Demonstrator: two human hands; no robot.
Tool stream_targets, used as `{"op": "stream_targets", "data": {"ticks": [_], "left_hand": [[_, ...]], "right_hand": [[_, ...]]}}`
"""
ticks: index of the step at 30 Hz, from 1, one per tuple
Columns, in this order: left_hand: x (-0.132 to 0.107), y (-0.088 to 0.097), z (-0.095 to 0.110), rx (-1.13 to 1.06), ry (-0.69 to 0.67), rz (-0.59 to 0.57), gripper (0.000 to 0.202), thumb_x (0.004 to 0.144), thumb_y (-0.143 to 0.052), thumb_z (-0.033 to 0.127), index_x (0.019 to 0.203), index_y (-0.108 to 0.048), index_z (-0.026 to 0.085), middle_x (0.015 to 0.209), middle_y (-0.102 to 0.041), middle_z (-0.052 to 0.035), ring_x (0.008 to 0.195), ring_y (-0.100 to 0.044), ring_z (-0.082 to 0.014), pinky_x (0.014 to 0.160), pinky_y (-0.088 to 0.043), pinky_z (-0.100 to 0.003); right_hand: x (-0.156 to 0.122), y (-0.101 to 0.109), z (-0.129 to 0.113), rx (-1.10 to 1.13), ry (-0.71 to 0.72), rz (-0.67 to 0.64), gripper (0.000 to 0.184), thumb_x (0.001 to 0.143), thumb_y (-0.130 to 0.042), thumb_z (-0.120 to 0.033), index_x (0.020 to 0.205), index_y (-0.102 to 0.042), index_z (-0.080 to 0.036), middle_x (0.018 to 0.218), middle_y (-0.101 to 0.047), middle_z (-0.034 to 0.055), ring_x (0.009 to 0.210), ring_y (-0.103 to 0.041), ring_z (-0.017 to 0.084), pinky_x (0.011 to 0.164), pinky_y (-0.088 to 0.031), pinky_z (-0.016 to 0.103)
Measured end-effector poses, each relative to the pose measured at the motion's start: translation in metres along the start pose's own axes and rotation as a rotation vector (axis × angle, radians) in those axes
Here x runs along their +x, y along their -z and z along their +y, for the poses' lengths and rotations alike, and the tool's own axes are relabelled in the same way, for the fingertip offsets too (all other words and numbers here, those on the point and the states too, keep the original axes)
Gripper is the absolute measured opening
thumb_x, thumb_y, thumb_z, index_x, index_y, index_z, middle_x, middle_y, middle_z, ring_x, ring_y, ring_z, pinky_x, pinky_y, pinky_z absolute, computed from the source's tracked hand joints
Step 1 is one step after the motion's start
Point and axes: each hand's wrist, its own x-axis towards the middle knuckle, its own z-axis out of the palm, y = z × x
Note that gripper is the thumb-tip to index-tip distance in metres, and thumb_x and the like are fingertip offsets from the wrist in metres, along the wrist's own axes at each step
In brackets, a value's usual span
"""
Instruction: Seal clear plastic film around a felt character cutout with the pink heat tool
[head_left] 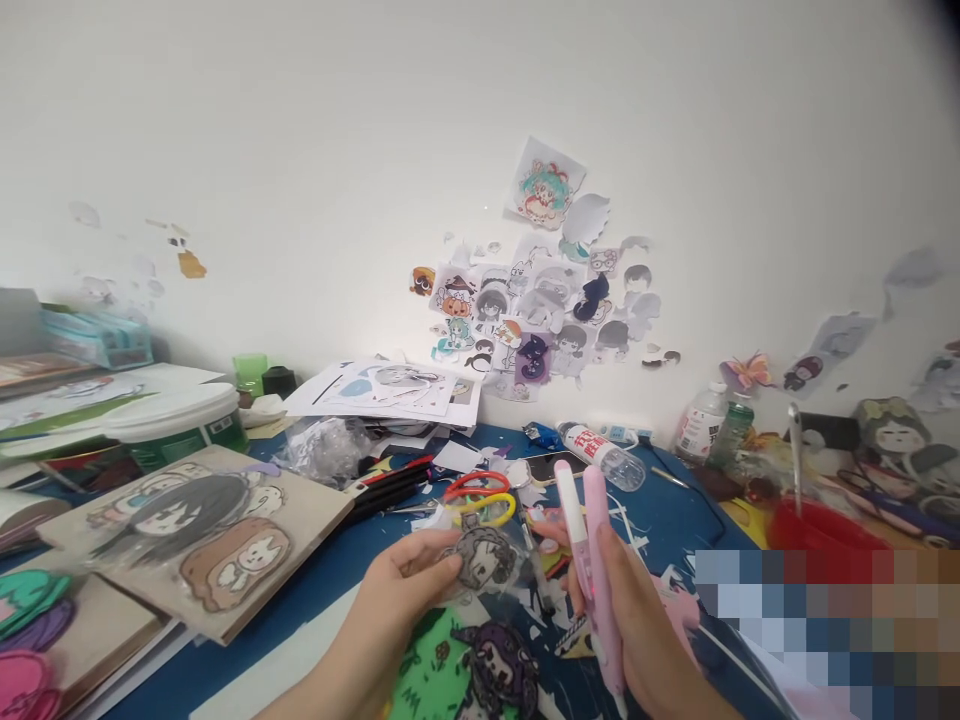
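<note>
My left hand (416, 585) pinches the edge of a grey cartoon-character cutout (486, 560) with clear film around it. In my right hand (634, 610) is a pink and white mini hair straightener (598, 570), held upright with its two arms slightly apart at the top. It stands to the right of the cutout, not touching it. Beneath my hands lie a dark purple character cutout (499, 665) and a green sheet (424, 665). Just beyond the grey cutout rest scissors with red and yellow handles (484, 500); their blades are partly hidden.
Paper scraps litter the blue table (300, 640). A board with character cutouts (300, 580) lies left, by a white-lidded tub (172, 410). Behind are black pens (390, 487) and a lying plastic bottle (607, 460). At right stands a red bowl (825, 535) with a spoon.
</note>
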Motion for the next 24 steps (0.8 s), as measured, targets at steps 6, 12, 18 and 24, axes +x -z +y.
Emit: {"op": "stream_targets", "data": {"ticks": [6,12,18,24], "left_hand": [[0.000,0.000,-0.005,-0.107,-0.038,-0.042,0.021,0.062,-0.079,0.025,0.074,-0.063,0.018,0.076,-0.072,-0.0012,0.076,-0.067,-0.0179,0.076,-0.051,-0.027],[0.003,0.000,-0.020,0.235,-0.075,-0.090,0.026,0.058,-0.079,0.024,0.072,-0.058,0.018,0.060,-0.065,0.0023,0.059,-0.061,-0.0156,0.056,-0.043,-0.023],[0.003,-0.002,-0.015,0.305,-0.192,-0.040,0.045,0.055,-0.076,0.018,0.094,-0.055,0.023,0.061,-0.058,0.0069,0.051,-0.051,-0.0113,0.046,-0.035,-0.019],[-0.003,-0.004,0.000,0.228,-0.130,0.020,0.030,0.056,-0.080,0.030,0.058,-0.053,0.018,0.053,-0.057,0.0052,0.052,-0.052,-0.0090,0.053,-0.042,-0.019]], "right_hand": [[-0.007,-0.013,-0.008,-0.031,-0.018,-0.169,0.068,0.069,-0.044,-0.077,0.086,-0.064,-0.015,0.050,-0.050,-0.0011,0.045,-0.041,0.011,0.048,-0.035,0.024],[-0.005,-0.013,-0.006,0.004,0.040,-0.102,0.059,0.071,-0.047,-0.073,0.082,-0.055,-0.016,0.055,-0.048,-0.0026,0.044,-0.038,0.010,0.044,-0.029,0.024],[-0.002,-0.008,-0.008,0.014,0.097,-0.181,0.067,0.067,-0.048,-0.076,0.095,-0.054,-0.016,0.069,-0.055,0.0007,0.045,-0.040,0.009,0.044,-0.030,0.023],[0.001,-0.003,-0.008,-0.017,0.156,-0.090,0.062,0.076,-0.041,-0.072,0.095,-0.055,-0.015,0.062,-0.054,-0.0002,0.046,-0.041,0.010,0.050,-0.035,0.025]]}}
